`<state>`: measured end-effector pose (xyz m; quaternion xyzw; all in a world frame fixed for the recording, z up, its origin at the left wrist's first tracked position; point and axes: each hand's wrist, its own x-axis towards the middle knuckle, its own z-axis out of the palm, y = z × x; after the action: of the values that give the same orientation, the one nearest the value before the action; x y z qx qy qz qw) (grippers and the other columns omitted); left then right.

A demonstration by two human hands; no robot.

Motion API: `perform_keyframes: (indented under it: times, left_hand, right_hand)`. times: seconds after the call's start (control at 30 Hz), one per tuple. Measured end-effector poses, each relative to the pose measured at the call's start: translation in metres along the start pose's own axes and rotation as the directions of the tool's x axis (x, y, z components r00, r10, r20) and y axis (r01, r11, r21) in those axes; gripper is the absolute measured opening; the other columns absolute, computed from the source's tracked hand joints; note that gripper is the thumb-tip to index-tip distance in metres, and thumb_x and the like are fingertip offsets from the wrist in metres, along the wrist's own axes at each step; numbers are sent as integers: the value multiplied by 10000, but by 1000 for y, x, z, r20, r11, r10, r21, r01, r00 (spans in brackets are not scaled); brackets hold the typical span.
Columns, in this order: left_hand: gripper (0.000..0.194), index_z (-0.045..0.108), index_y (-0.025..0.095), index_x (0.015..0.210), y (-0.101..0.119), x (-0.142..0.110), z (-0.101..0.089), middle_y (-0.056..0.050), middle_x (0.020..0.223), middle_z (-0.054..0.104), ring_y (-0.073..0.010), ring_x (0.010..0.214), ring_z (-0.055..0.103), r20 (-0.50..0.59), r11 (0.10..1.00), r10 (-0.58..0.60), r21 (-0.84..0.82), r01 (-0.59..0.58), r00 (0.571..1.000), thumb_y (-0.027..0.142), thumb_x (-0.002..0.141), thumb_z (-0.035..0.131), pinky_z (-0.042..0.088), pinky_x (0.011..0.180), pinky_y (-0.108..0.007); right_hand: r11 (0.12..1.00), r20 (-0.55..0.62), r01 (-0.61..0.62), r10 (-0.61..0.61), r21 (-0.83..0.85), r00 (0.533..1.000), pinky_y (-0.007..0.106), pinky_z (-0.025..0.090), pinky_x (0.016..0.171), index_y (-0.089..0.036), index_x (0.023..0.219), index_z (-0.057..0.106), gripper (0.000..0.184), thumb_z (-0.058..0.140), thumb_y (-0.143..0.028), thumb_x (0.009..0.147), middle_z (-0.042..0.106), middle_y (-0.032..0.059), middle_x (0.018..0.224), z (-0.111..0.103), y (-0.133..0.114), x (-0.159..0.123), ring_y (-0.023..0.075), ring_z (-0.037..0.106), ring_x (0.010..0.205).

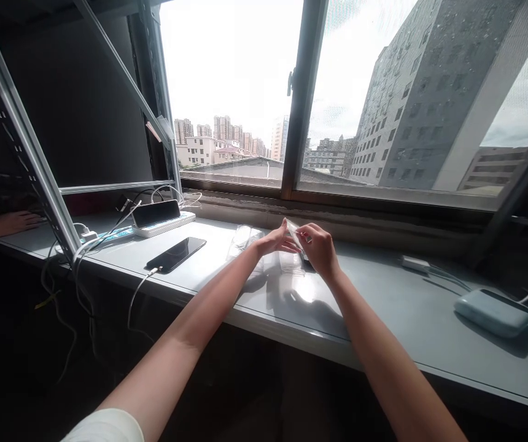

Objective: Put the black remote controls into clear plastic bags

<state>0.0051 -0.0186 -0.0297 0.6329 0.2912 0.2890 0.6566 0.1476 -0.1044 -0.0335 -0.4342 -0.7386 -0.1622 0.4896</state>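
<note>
Plastic film (293,231), clear and catching the light, is raised above the worktop (393,307), right of the black phone (178,253). The right hand (320,247) pinches it; the left hand (273,241), fingers extended, is beside it (whether gripping, I cannot tell).

We have our right hand (318,247) pinching a small clear plastic piece (293,231) over the grey table (384,307). Our left hand (275,242) is right beside it, fingers spread; can't tell if it touches. Clear plastic packaging (240,240) lies just left of our hands. Further left we see a black phone (178,254) lying flat, white cable (139,291) plugged in, and a metal rack (38,144). Far left: another person's hand (18,222). Right: pale blue device (494,312). Window (231,73) ahead.
</note>
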Motion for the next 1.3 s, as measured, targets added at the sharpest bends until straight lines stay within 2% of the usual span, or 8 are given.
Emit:
perform_keyframes:
  times: [0.1, 0.2, 0.27, 0.43, 0.67, 0.8, 0.9, 1.3]
  left_hand:
    - [767, 411, 78, 1470, 1, -1, 5, -166, 1069, 730, -215, 912, 718, 26, 971, 131, -206, -123, 991, 569, 1000, 54, 526, 949, -380]
    - [641, 254, 212, 1574, 4, -3, 6, -146, 1307, 647, -220, 1062, 689, -47, 882, 250, -401, -247, 967, 498, 1029, 77, 500, 1004, -403]
    - [618, 234, 232, 1584, 7, -4, 6, -141, 1352, 621, -226, 1141, 658, -87, 829, 267, -486, -275, 960, 479, 1037, 88, 479, 1037, -411]
    - [677, 287, 117, 1555, 8, -2, 1, -190, 1274, 655, -258, 1175, 641, -100, 773, 197, -596, -217, 975, 520, 1029, 146, 452, 1074, -446]
    - [577, 438, 110, 1445, 6, 3, -1, -185, 1158, 685, -261, 1041, 695, -231, 707, 167, -649, -280, 959, 471, 1032, 260, 521, 988, -443]
    - [543, 477, 114, 1398, 8, 3, -2, -171, 1102, 694, -253, 998, 701, -313, 670, 162, -661, -337, 936, 458, 1035, 264, 543, 945, -446]
    - [539, 517, 120, 1358, 9, 2, -5, -165, 1077, 697, -254, 987, 695, -380, 614, 172, -680, -400, 909, 464, 1034, 259, 554, 926, -447]
    - [614, 610, 169, 1243, 21, -10, -25, -97, 960, 689, -190, 856, 692, -597, 497, 170, -635, -591, 784, 558, 1019, 191, 582, 841, -327]
  right_hand:
    - [985, -10, 140, -142, -102, 990, 241, 461, 589, -189, 906, 676, 224, 459, -169, 958, 689, 63, 903, -1, -2, -3, 142, 618, 662]
    - [957, 5, 223, -226, -187, 974, 235, 459, 579, -185, 949, 661, 215, 450, -140, 961, 682, 70, 951, -2, -4, -5, 137, 621, 675]
    - [936, 24, 265, -267, -232, 963, 230, 463, 585, -187, 968, 653, 222, 442, -118, 955, 678, 73, 987, -2, -3, -5, 142, 640, 717]
    - [884, 90, 380, -369, -274, 925, 220, 470, 602, -188, 989, 646, 279, 390, -84, 951, 674, 71, 988, 3, -2, -6, 177, 671, 899]
    - [870, 195, 349, -297, -348, 935, 223, 425, 560, -195, 1125, 623, 318, 503, -47, 870, 676, 74, 1077, 2, -7, -5, 186, 649, 963]
    - [880, 252, 307, -224, -363, 941, 229, 372, 553, -196, 1073, 645, 273, 506, -70, 874, 698, 52, 951, 0, -10, -4, 174, 645, 875]
    - [886, 276, 292, -198, -361, 941, 237, 338, 558, -184, 997, 666, 267, 466, -56, 875, 693, 35, 842, 0, -12, -4, 158, 635, 780]
    - [882, 361, 305, -171, -358, 917, 248, 281, 564, -190, 1036, 675, 300, 457, -82, 861, 732, 33, 860, 0, -19, -6, 145, 609, 643]
